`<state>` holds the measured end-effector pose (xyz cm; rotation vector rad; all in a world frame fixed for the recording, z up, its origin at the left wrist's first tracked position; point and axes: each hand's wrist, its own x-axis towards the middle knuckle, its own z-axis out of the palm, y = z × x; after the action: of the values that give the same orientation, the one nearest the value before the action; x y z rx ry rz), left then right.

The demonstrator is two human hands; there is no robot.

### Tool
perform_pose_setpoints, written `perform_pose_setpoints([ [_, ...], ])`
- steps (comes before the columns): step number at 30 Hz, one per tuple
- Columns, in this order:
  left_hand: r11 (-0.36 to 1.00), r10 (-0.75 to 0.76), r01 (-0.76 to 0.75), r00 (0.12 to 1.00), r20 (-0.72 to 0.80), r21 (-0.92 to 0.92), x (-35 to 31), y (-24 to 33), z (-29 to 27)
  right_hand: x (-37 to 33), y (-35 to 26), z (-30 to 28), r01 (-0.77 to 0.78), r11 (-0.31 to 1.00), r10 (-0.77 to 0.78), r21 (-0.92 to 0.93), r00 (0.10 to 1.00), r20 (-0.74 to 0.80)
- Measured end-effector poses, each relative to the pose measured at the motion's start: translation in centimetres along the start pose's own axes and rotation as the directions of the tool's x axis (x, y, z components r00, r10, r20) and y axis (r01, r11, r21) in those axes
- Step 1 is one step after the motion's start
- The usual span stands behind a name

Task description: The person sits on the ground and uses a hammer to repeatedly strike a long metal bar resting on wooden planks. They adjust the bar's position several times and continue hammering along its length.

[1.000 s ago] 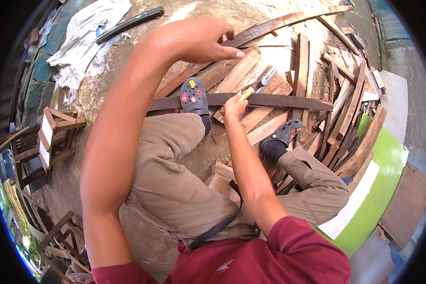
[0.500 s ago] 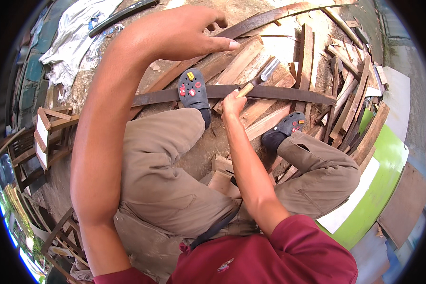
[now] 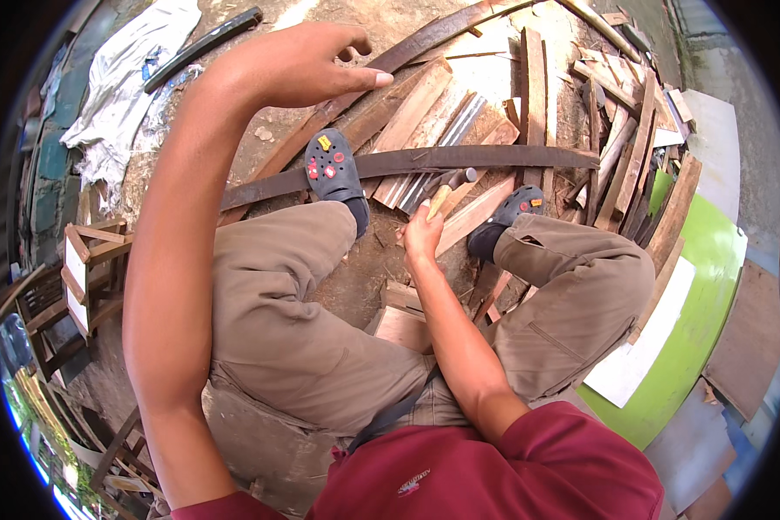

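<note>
In the head view the left hand (image 3: 308, 62) has risen higher and nearer since a second ago, fingers loosely spread and holding nothing, while the right hand (image 3: 422, 236) stays clamped on the hammer (image 3: 449, 189), its head over the dark curved strip (image 3: 442, 161). Scrap boards (image 3: 459, 104) crowd beneath it, both clogs (image 3: 331, 167) planted on the strip and boards.

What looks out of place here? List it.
The long dark plank is bowed, pinned under a black clog. The scrap wood lies jumbled. The right hand holds a hammer; the left hand hangs empty.
</note>
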<state>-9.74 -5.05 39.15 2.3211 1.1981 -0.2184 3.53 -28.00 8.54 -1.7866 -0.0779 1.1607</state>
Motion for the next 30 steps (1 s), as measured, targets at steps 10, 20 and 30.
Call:
perform_pose_setpoints([
  [10,0.999,0.013,-0.016,0.998,-0.060,-0.052,0.4,0.1,-0.1,9.1,-2.4,4.4,0.144,0.962,-0.150,-0.231,0.989,-0.006],
  [20,0.999,-0.002,0.009,0.986,0.164,-0.043,-0.4,4.3,-3.4,7.7,-3.8,6.7,0.049,0.998,-0.050,-0.034,0.998,-0.028],
  [30,0.999,-0.037,0.037,0.995,0.089,0.004,0.6,3.9,-2.0,6.3,-3.3,9.7,-0.108,0.993,0.114,0.051,0.984,-0.140],
])
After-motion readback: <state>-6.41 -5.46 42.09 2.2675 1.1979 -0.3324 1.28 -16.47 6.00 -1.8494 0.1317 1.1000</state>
